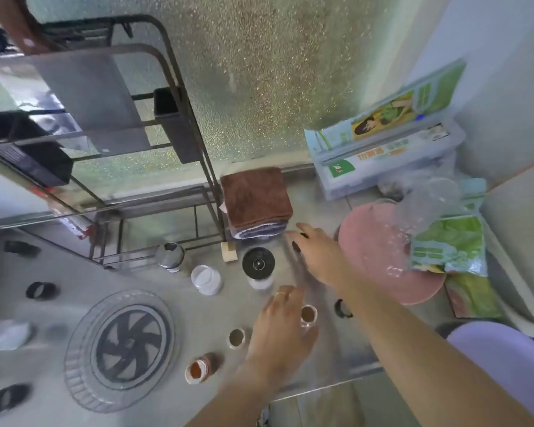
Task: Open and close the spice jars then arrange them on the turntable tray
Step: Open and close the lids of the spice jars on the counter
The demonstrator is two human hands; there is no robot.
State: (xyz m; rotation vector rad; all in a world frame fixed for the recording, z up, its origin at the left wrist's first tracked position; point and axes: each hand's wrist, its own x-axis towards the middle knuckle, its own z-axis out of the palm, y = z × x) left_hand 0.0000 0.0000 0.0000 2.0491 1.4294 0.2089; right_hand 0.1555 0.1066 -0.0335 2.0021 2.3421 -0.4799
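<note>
Spice jar (309, 315) at left hand (282, 328) fingertips, possibly gripped, lidless.

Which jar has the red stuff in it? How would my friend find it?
Start at the big clear turntable tray with the black pinwheel middle, low on the left. Just right of its edge stands a small open jar of reddish-orange powder. The open jars nearby hold brown spice; only this one looks red.
</note>
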